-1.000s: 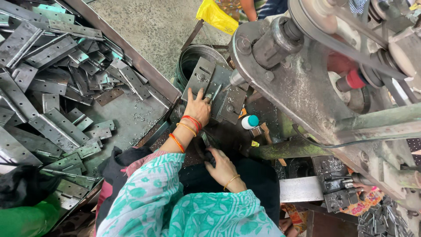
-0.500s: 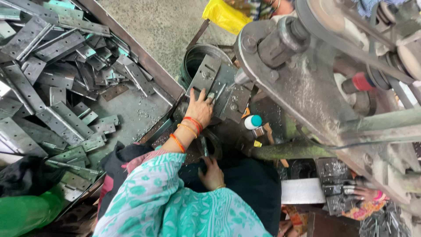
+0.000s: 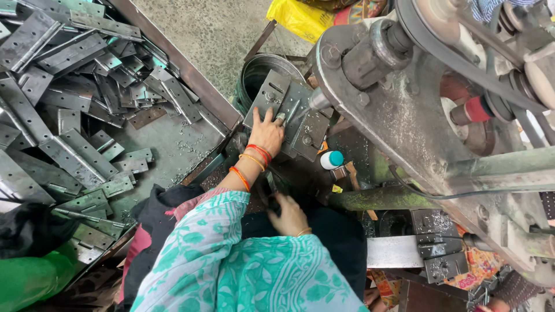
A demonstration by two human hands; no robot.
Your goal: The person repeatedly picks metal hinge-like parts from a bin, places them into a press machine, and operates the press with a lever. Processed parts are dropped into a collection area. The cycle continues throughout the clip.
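Left hand (image 3: 267, 134) lay flat, fingers spread, on the grey perforated steel hinge plate (image 3: 287, 112) just beside the big grey belt-driven press machine (image 3: 404, 110). Right hand (image 3: 290, 216), nearer the body and below that plate, curled around a small dark part; grip unclear. Left of the machine, a heap of grey steel hinges (image 3: 69, 115) filled the rusty metal tray (image 3: 202, 95), with a white bottle with a teal cap (image 3: 331, 159) at the machine's base.

The hinge plates (image 3: 75, 144) heaped in the tray are dull grey metal, matt and scuffed. The machine's wheel housing (image 3: 404, 121) is rough cast metal, dusted with filings and grease. The small bottle (image 3: 330, 160) looks like smooth white plastic with a teal cap. The sleeve (image 3: 231, 260) is soft printed cloth, and the bag (image 3: 298, 17) is glossy yellow plastic.
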